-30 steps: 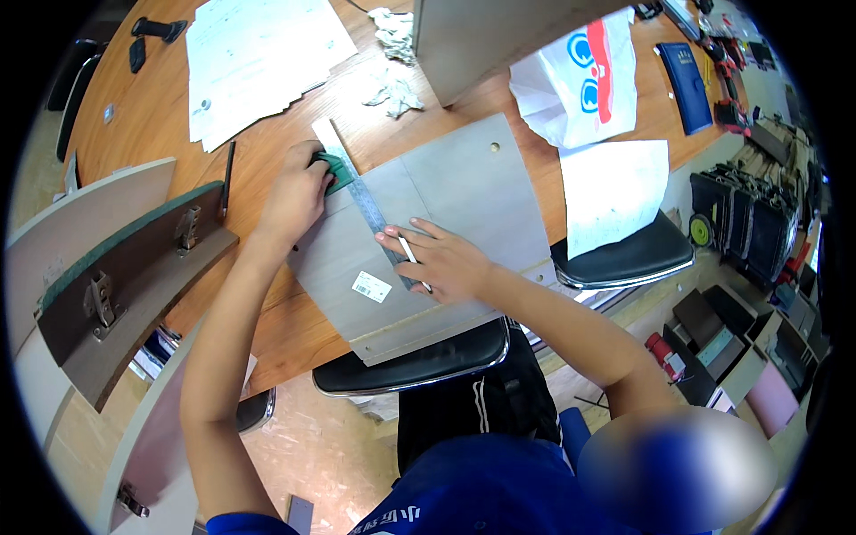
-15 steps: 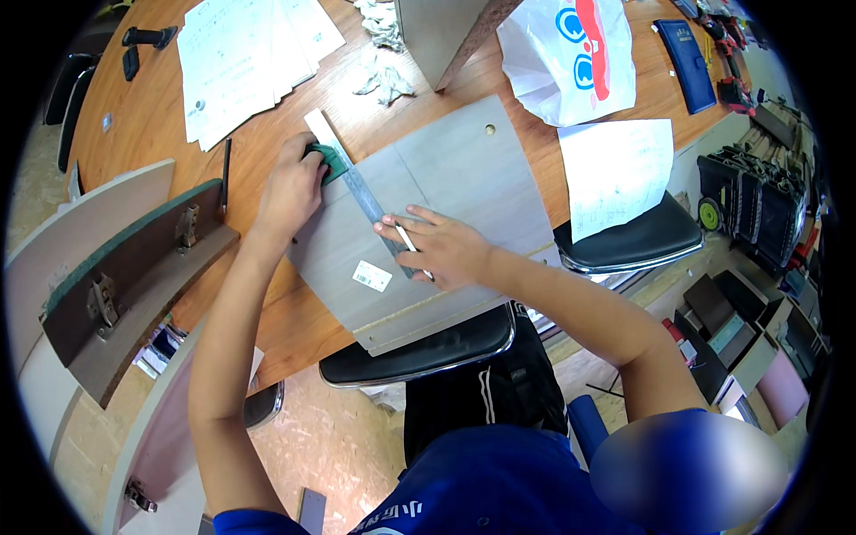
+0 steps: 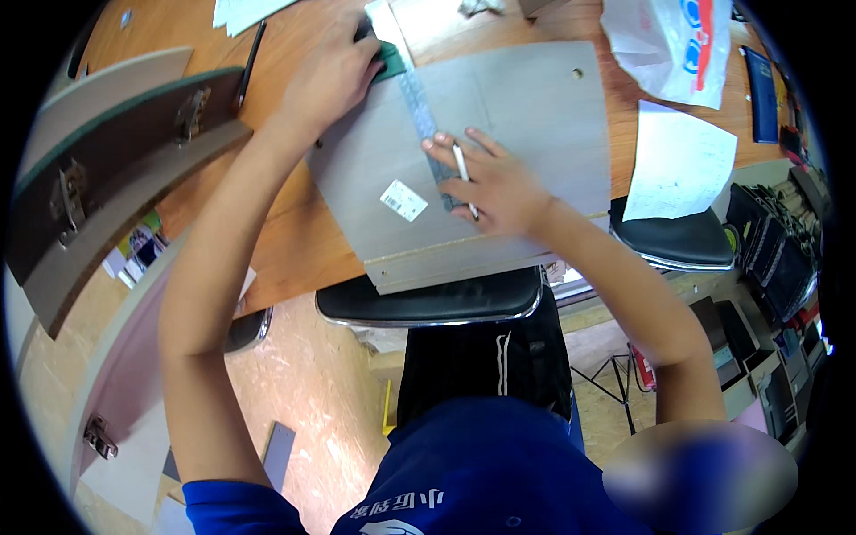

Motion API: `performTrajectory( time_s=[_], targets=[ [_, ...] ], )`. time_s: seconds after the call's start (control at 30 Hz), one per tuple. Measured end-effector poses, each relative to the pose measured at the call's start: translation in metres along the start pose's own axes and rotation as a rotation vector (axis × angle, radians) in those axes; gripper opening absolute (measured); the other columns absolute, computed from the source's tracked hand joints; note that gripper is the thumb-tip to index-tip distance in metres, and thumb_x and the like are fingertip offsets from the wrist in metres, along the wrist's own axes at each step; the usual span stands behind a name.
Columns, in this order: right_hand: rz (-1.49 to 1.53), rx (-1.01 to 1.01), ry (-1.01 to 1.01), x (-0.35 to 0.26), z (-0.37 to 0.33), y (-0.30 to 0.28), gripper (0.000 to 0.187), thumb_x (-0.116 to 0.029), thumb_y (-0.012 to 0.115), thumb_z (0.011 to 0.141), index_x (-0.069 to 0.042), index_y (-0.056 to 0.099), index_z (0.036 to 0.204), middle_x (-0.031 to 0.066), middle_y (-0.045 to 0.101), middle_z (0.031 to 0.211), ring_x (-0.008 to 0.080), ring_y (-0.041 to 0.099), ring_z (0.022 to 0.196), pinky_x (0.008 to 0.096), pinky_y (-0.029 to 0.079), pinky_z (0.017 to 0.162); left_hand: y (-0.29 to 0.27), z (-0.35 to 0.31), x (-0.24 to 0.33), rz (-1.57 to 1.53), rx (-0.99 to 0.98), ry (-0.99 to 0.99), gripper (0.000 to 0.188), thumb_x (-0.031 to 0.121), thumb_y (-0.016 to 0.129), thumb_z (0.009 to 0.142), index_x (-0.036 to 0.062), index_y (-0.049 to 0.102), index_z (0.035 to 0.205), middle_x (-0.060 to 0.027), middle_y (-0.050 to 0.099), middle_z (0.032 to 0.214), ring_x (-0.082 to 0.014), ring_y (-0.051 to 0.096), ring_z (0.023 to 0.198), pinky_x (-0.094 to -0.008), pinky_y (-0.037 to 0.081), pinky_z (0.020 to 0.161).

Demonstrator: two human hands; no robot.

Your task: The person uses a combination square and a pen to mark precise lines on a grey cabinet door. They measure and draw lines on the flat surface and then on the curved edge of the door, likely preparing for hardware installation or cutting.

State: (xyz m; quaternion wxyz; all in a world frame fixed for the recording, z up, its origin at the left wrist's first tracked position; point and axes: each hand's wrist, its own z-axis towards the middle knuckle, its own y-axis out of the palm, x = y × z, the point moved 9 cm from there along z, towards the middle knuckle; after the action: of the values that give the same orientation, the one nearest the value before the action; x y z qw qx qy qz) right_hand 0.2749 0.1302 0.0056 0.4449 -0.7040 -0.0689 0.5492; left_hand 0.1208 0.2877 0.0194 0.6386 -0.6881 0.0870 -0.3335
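Observation:
A flat grey board point(image 3: 535, 125) lies on the wooden table in front of me, with a white label point(image 3: 404, 201) stuck on it and a round hole near its far right corner. Across its left part runs the metal blade of a combination square point(image 3: 421, 107), its green head against the board's far left edge. Around that green head the fingers of my left hand point(image 3: 332, 80) are closed. My right hand point(image 3: 497, 183) rests over the near end of the blade, a slim white pencil point(image 3: 461, 169) between its fingers. A faint line shows on the board to the right of the blade.
Dark panels with metal hinges point(image 3: 69, 203) stand at the left. A black pen point(image 3: 252, 62), a white plastic bag point(image 3: 664, 49), a written sheet point(image 3: 682, 160) and a blue booklet point(image 3: 760, 94) lie on the table. Black chairs point(image 3: 428, 299) sit along its near edge.
The whole view has tilted, so board and hands appear higher and further right in the picture. Both hands keep their hold; the square sits much the same on the board.

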Motion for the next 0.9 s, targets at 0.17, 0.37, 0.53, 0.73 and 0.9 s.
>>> performTrajectory(
  time_s=[0.17,0.37,0.53,0.73,0.9],
  targets=[
    [-0.031,0.002,0.019,0.000,-0.001,0.000,0.031,-0.021,0.082,0.079,-0.013,0.070,0.105,0.0100,0.036,0.169,0.0295,0.033,0.155,0.0550,0.027,0.126,-0.008,0.010,0.011,0.019,-0.010,0.088,0.013,0.008,0.069,0.082,-0.0016,0.073,0.089,-0.0284,0.060,0.118,-0.0439,0.062,0.111,-0.0496,0.050,0.100],
    [-0.066,0.012,0.021,-0.001,0.000,0.002,0.029,-0.021,0.084,0.078,-0.014,0.069,0.102,0.0086,0.035,0.169,0.0277,0.036,0.153,0.0521,0.027,0.127,-0.006,0.014,0.003,-0.056,-0.135,0.028,0.014,0.010,0.071,0.080,-0.0024,0.074,0.087,-0.0286,0.061,0.115,-0.0445,0.062,0.109,-0.0496,0.050,0.097],
    [-0.090,0.004,0.019,-0.002,0.002,0.000,0.027,-0.023,0.083,0.080,-0.015,0.068,0.101,0.0078,0.034,0.169,0.0265,0.036,0.153,0.0506,0.026,0.128,-0.007,0.013,0.002,-0.065,-0.122,0.046,0.015,0.010,0.072,0.079,-0.0015,0.075,0.088,-0.0275,0.062,0.113,-0.0441,0.063,0.106,-0.0494,0.051,0.094],
    [-0.098,-0.017,0.034,-0.002,0.002,0.000,0.026,-0.023,0.082,0.081,-0.015,0.068,0.102,0.0077,0.033,0.169,0.0258,0.036,0.153,0.0502,0.026,0.128,-0.010,0.012,0.004,-0.058,-0.086,0.006,0.017,0.011,0.071,0.081,-0.0004,0.077,0.091,-0.0276,0.061,0.114,-0.0440,0.064,0.106,-0.0502,0.051,0.094],
    [-0.096,-0.029,0.041,-0.002,0.001,0.000,0.025,-0.023,0.082,0.081,-0.015,0.068,0.100,0.0075,0.033,0.170,0.0257,0.034,0.154,0.0502,0.026,0.128,-0.008,0.014,0.005,-0.067,-0.176,-0.075,0.017,0.014,0.070,0.084,-0.0008,0.076,0.091,-0.0280,0.061,0.115,-0.0436,0.063,0.106,-0.0498,0.051,0.095]
  ],
)
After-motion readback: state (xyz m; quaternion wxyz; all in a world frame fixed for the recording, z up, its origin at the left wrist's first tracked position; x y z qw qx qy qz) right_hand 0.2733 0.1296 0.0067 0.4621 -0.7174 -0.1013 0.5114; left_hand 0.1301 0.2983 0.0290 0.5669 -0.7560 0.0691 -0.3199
